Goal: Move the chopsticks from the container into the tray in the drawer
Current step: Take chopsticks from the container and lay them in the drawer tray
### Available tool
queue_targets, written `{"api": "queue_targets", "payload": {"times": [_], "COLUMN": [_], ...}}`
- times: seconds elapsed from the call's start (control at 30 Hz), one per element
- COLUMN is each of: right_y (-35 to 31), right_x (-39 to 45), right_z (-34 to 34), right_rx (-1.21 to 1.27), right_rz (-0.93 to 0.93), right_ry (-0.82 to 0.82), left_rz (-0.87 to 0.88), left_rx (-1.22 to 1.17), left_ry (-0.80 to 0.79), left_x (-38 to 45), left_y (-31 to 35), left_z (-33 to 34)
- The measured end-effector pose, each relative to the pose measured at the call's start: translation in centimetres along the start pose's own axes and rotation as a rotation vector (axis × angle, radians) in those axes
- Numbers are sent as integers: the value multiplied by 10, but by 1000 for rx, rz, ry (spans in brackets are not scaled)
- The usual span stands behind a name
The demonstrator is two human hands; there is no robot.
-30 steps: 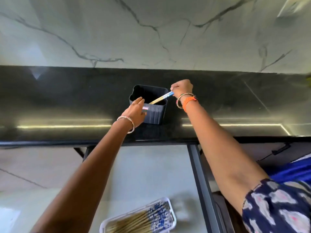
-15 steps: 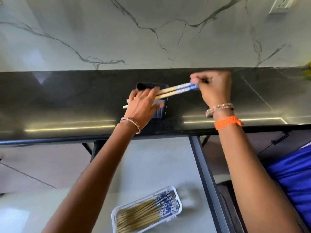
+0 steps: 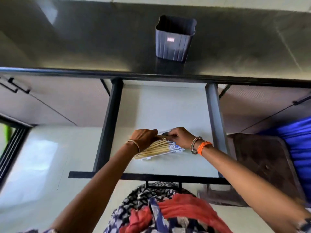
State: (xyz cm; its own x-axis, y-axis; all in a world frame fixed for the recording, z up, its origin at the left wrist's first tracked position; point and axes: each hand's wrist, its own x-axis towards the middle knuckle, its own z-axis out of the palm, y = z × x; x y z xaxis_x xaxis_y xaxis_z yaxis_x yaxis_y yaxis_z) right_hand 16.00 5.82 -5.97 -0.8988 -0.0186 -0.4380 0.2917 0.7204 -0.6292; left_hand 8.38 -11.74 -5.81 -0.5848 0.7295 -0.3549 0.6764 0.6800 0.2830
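Note:
A dark ribbed container (image 3: 173,42) stands upright on the black counter (image 3: 84,39), with no chopsticks showing above its rim. Below it the drawer (image 3: 168,106) is pulled out. On its white floor lies a clear tray (image 3: 146,158), largely hidden under a pile of bamboo chopsticks (image 3: 156,149) with blue-patterned ends. My left hand (image 3: 144,137) and my right hand (image 3: 180,137) meet just above the tray's far side. Their fingers are closed together on a pair of chopsticks held low over the pile.
The drawer has dark side rails and a dark front edge with a handle (image 3: 163,184) close to my body. A brown board or stool (image 3: 262,165) and blue cloth (image 3: 299,148) sit to the right. Cabinet fronts with black handles (image 3: 15,84) flank the drawer.
Both hands have carried the pair of chopsticks from above the container down into the drawer, onto the tray. The view has tilted down and the container now stands alone.

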Motion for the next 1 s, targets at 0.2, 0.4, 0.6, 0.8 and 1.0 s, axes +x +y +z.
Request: {"api": "queue_targets", "payload": {"times": [0.2,0.4,0.6,0.8,1.0], "right_y": [17,16,18,19,14], "right_x": [20,31,33,29,14], "right_z": [27,45,50,55,38], "right_rx": [-173,-267,-395,-466,-399], "right_rz": [52,18,-60,-117,-153], "right_ry": [-70,-99,-40,31,496], "left_rz": [-364,-496,-429,-434,-691], "left_rx": [-398,-602,-609,-684,-753], "left_ry": [141,1,2,6,-70], "left_x": [-25,-48,-53,-52,-45], "left_y": [-26,-45,-48,-45,-46], "left_z": [32,57,56,50,50]}}
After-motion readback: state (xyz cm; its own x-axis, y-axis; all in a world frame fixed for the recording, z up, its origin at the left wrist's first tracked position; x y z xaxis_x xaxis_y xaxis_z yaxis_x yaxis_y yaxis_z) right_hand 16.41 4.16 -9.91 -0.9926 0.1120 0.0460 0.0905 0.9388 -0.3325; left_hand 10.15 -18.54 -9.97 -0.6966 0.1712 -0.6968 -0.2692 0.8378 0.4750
